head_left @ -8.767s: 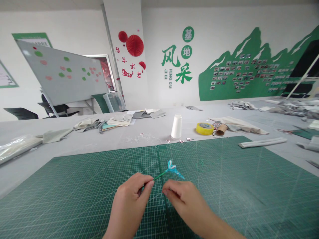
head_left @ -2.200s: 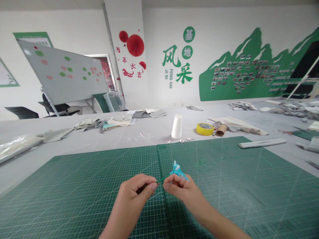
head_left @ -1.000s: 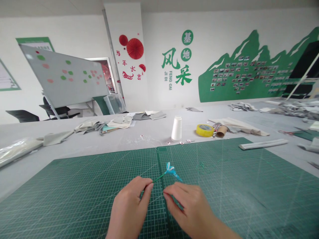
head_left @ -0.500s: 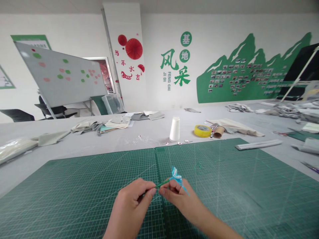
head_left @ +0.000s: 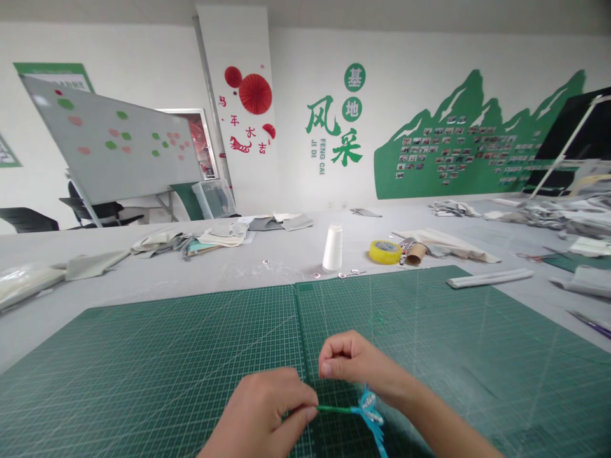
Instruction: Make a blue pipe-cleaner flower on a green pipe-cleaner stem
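Note:
My left hand (head_left: 274, 410) pinches the green stem of a small blue artificial flower (head_left: 371, 410). The stem lies nearly level and points right; the blue petals carry white, shiny bits, and thin blue strips hang down at the end. Above the stem, apart from it, is my right hand (head_left: 351, 359), its thumb and fingers pressed together. Whatever they may hold is too fine to see. Beneath both hands spreads a green cutting mat (head_left: 191, 343) with grid lines. A loose tangle of green thread (head_left: 379, 319) rests on the mat's right half.
Past the mat stand a white thread cone (head_left: 333, 248), a yellow tape roll (head_left: 384, 252) and a brown cardboard tube (head_left: 415, 254). A rolled grey cloth (head_left: 489, 278) lies across the mat's far right edge. Scissors (head_left: 592, 323) lie at the right, and folded fabrics (head_left: 222, 234) farther back.
My right hand has left the stem and moved up and slightly right. The flower has swung down to the right, its stem now level, still in my left hand, which is lower.

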A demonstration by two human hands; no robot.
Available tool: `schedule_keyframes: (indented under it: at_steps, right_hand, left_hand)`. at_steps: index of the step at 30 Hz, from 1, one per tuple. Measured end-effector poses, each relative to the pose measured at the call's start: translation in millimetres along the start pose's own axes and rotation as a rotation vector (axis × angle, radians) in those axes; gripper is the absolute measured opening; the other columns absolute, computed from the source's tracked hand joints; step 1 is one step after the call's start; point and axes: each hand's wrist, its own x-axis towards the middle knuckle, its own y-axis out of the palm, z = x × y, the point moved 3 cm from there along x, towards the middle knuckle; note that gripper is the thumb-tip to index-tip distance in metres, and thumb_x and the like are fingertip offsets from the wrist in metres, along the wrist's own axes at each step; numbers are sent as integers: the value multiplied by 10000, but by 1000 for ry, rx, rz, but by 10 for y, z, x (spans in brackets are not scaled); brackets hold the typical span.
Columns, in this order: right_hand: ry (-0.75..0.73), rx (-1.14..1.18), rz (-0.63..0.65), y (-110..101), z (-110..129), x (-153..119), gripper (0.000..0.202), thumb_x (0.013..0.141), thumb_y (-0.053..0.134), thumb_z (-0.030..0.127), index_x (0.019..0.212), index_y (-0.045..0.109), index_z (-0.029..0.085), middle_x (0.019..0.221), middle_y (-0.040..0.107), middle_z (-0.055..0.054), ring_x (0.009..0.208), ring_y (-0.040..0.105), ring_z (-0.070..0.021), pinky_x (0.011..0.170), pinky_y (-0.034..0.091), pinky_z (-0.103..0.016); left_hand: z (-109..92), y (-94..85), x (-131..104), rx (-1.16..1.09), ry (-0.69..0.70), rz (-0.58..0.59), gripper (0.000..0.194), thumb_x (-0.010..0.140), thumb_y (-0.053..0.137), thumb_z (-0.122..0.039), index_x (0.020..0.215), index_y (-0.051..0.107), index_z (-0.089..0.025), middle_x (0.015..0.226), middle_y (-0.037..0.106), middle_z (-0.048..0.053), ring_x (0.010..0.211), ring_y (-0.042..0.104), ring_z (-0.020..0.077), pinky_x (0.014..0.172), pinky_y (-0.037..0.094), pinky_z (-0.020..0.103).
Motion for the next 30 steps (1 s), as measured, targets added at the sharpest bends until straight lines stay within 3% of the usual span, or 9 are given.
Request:
schedule_keyframes:
  at_steps: [6,10,12,15,24,30]
  right_hand:
    - [-51,-222,-57,25,143,-58,143,798,670,207,669,654,146,503,336,97,485,253,-79,457,183,-216]
    - [-177,-517,-170,89,275,-96,132,827,648,131,703,680,160,563,493,65,537,418,-91,514,300,-210]
    - [-249,-603,-190,124,323,-116,131,857,639,147,736,683,173,650,596,37,609,513,-108,573,361,-218]
    - [-320,-701,-214,162,364,-159,162,910,594,197,765,666,188,706,632,24,657,568,-119,610,395,-226]
    - [-482,-926,-273,313,425,-274,260,958,469,232,767,641,193,657,612,8,590,556,-138,561,354,-262]
    - [-466,-1031,-296,407,354,-259,253,929,447,163,762,634,191,659,620,-1,572,572,-149,539,335,-279]
  left_hand:
    - [11,39,-19,145,1,41,238,860,552,-81,667,618,-203,679,608,-34,644,605,135,571,383,213]
    - [55,60,-32,162,5,36,245,881,518,-93,680,601,-206,681,598,-35,640,602,135,572,380,214]
    - [73,64,-32,173,-2,19,250,886,508,-101,675,589,-208,675,591,-37,632,597,136,569,374,218]
    - [96,64,-27,187,-34,-14,253,886,500,-108,670,583,-211,677,595,-35,631,598,144,558,366,226]
    - [215,4,-61,153,-220,-202,276,950,407,-208,841,659,-237,768,633,0,669,606,184,615,432,279]
    - [235,-25,-79,104,-287,-267,264,959,408,-230,839,644,-234,765,626,-9,688,612,183,636,446,291]
